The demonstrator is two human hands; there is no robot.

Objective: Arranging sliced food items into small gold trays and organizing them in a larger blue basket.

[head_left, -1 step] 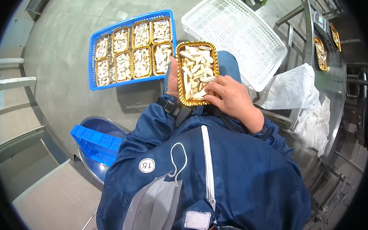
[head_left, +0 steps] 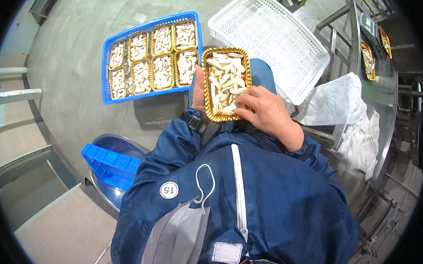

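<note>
My left hand (head_left: 198, 91) grips the left side of a gold tray (head_left: 247, 63) with a crimped rim, its fingers mostly hidden beneath. Pale, elongated mushroom-like pieces (head_left: 223, 78) fill the tray, which is held above my lap. Over its near right corner, my right hand (head_left: 264, 108) is closed, fingertips pinching one pale piece (head_left: 230, 108) among the others. To the left, a blue crate (head_left: 149, 97) holds several similar gold trays in two rows, each filled with the same kind of pieces.
A white perforated basket (head_left: 268, 28) lies ahead to the right. Beside it, a metal table (head_left: 385, 99) carries a scale (head_left: 368, 25) and more gold trays; white plastic sheeting (head_left: 335, 102) hangs there. At lower left, a metal basin (head_left: 109, 193) holds a small blue basket (head_left: 111, 163).
</note>
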